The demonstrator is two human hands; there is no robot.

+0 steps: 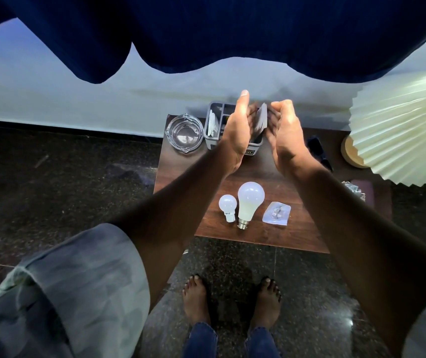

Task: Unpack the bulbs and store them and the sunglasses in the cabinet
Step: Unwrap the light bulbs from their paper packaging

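Observation:
A small white bulb [227,204] and a large white bulb [250,200] lie side by side near the front of the small wooden table [302,228]. To their right lies a clear packet [276,212] with a tiny bulb inside. Black sunglasses [319,152] rest at the table's right side, partly hidden by my right wrist. Both hands are raised above the table's far part. My left hand [239,130] and my right hand [282,133] hold a flattened grey carton [261,121] between them; it is blurred.
A grey divided organiser [214,122] and a glass ashtray [184,133] stand at the table's back left. A pleated lamp shade [400,130] on a wooden base overhangs the right side. Dark blue curtains hang above. My bare feet stand on the dark stone floor.

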